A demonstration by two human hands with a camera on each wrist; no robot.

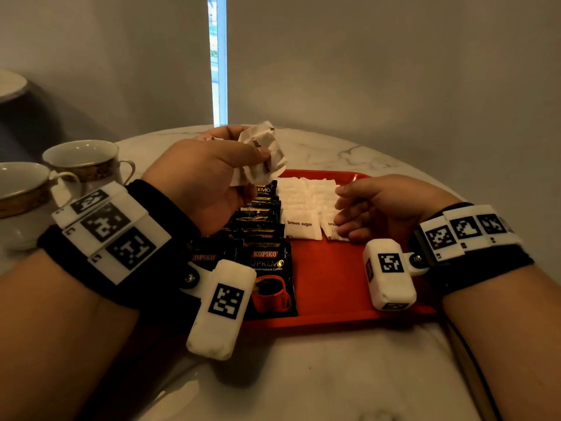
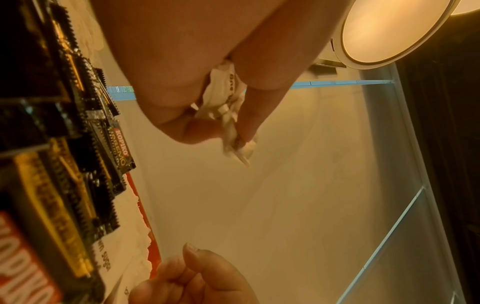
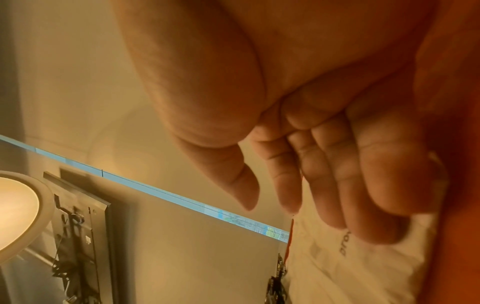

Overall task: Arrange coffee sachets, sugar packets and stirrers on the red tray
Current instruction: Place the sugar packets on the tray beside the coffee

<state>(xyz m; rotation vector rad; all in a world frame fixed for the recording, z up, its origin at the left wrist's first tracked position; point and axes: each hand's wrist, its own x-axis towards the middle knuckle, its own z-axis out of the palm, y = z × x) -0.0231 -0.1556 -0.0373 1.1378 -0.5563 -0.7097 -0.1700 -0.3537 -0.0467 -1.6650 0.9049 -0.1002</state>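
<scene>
A red tray (image 1: 331, 287) lies on the marble table. Black Kopiko coffee sachets (image 1: 267, 268) overlap in a column down its left side, also seen in the left wrist view (image 2: 78, 164). White brown sugar packets (image 1: 300, 208) lie in rows beside them. My left hand (image 1: 206, 174) is raised over the tray's far left and grips a bunch of white sugar packets (image 1: 264, 153), seen too between its fingers (image 2: 228, 115). My right hand (image 1: 379, 208) hovers low over the right row of sugar packets (image 3: 350, 257), fingers loosely bent and holding nothing. No stirrers are visible.
Two white, gold-trimmed teacups (image 1: 85, 162) stand on the table at the left. The tray's right half (image 1: 349, 268) is bare red. A grey wall with a narrow window strip (image 1: 218, 62) rises behind the round table.
</scene>
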